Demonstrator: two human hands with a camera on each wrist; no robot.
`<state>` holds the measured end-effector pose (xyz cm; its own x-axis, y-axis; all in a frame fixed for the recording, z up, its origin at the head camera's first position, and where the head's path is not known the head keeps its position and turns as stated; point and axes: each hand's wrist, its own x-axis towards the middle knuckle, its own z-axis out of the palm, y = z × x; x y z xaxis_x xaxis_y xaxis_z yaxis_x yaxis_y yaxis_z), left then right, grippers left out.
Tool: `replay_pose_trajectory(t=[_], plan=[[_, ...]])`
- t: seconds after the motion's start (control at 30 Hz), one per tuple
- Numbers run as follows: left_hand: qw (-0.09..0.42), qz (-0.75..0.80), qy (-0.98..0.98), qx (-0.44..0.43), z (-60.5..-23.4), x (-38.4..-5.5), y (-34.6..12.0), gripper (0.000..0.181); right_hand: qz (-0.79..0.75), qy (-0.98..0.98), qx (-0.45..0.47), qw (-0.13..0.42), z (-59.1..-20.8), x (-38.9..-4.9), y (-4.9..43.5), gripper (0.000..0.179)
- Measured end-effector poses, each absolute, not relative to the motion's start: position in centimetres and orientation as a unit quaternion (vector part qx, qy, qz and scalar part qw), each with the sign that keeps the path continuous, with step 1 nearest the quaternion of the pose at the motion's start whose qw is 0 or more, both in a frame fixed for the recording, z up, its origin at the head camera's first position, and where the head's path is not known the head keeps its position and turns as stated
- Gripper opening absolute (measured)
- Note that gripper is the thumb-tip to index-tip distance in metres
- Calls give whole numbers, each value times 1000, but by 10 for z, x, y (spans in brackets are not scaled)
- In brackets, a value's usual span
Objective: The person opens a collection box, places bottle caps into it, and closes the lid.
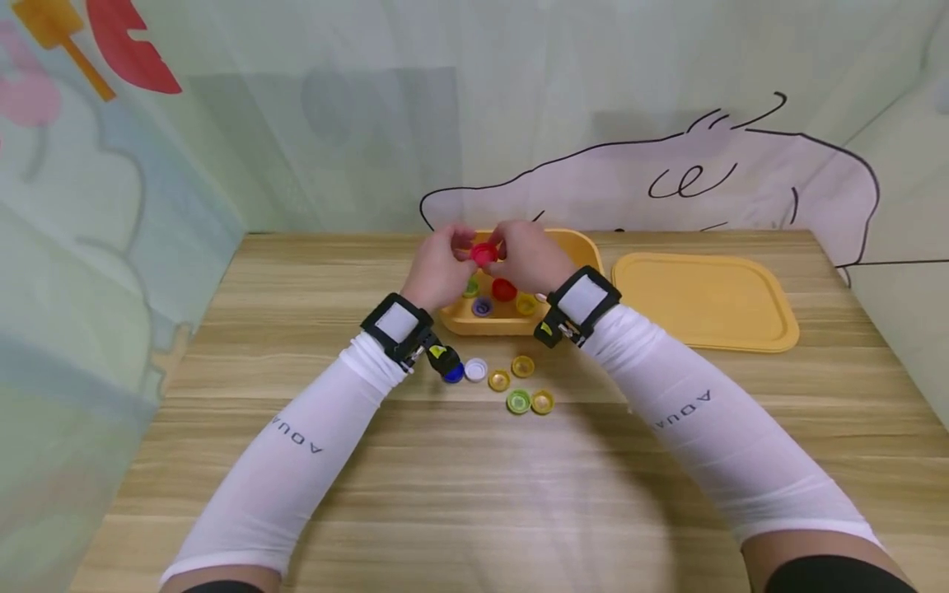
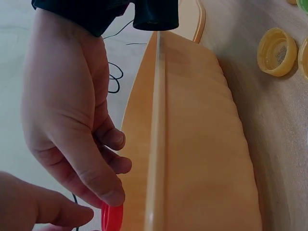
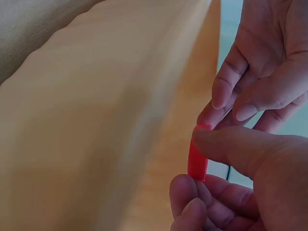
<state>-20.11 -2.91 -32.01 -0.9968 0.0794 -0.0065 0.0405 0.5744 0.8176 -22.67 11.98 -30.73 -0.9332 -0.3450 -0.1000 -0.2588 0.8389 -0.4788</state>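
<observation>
A red bottle cap (image 1: 484,254) is held above the yellow plastic box (image 1: 489,328), between both hands. My right hand (image 1: 530,254) pinches it, the thumb lying over its face in the right wrist view. From the other side, my left hand (image 1: 439,268) reaches in with loosely bent fingers. One of its fingertips touches or nearly touches the cap's edge (image 2: 112,219). Inside the box lie another red cap (image 1: 504,290), a purple cap (image 1: 482,307), a yellow cap (image 1: 526,304) and a green one (image 1: 471,288). The hands hide part of the box.
In front of the box lie several loose caps: blue (image 1: 453,374), white (image 1: 475,369), green (image 1: 519,402) and yellow (image 1: 543,402). A yellow lid (image 1: 704,301) rests on the wooden table (image 1: 334,511) to the right. Behind the table hangs a printed curtain (image 1: 311,148).
</observation>
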Motion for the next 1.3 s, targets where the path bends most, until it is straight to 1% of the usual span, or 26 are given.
replay_pose_trajectory(t=[0.23,0.37,0.47,0.73,0.97,1.13,1.3], plan=[[41,483,874,27,-329,-208,-28,41,-253,950,-131,126,-317,-234,122,41],[44,486,872,24,-334,-210,-27,40,-264,946,-122,143,-319,-235,123,47],[38,481,876,23,-335,-210,-27,39,-269,944,-124,146,-320,-234,125,50],[6,479,875,66,-327,-197,-28,41,-250,948,-168,105,-307,-215,135,44],[-38,452,880,144,-317,-170,-25,41,-265,937,-220,49,-297,-189,146,37],[-53,442,875,188,-315,-150,-28,39,-263,927,-267,9,-294,-167,150,35],[-54,439,868,224,-318,-130,-38,33,-262,918,-297,8,-294,-145,144,32]])
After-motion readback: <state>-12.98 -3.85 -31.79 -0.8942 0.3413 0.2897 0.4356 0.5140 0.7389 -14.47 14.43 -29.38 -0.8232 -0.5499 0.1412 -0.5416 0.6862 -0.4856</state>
